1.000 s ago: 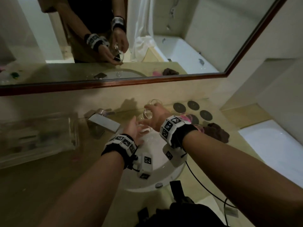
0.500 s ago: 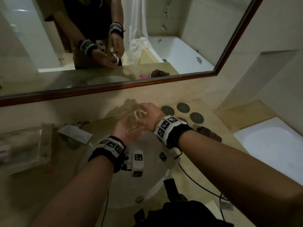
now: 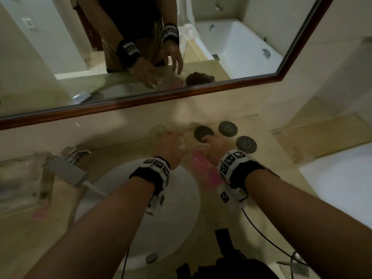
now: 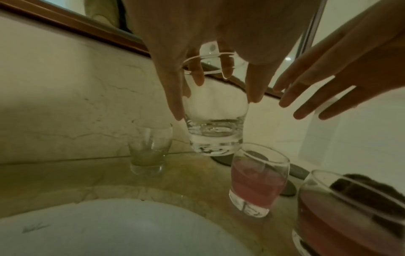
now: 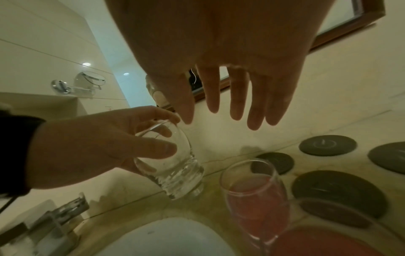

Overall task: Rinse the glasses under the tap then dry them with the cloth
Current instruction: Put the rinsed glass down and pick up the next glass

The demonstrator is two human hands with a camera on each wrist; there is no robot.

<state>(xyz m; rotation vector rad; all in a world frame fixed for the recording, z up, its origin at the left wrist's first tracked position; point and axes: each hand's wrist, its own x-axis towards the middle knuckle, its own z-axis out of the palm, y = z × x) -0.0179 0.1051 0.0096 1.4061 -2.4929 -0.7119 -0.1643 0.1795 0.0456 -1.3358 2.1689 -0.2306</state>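
Observation:
My left hand (image 3: 171, 147) grips a clear empty glass (image 4: 215, 131) by its rim from above, its base just over the counter behind the sink. Beside it to the right, my right hand (image 5: 230, 97) hovers open with straight fingers and holds nothing. Below that hand stand two glasses of pink liquid (image 4: 258, 178) (image 4: 346, 216). Another clear glass with a pale residue (image 4: 150, 150) stands by the wall on the left. A dark brown cloth (image 4: 359, 178) lies on the counter behind the pink glasses.
The white sink (image 3: 175, 198) lies under my forearms, with the square metal tap (image 3: 64, 170) at its left. Three dark round coasters (image 3: 227, 128) sit near the wall at the right. A clear tray (image 3: 20, 178) stands far left, and a mirror (image 3: 141, 101) runs above the counter.
Both hands were on the glass over the sink. My right hand has let go and moved right over the pink glasses. My left hand has carried the glass back toward the counter.

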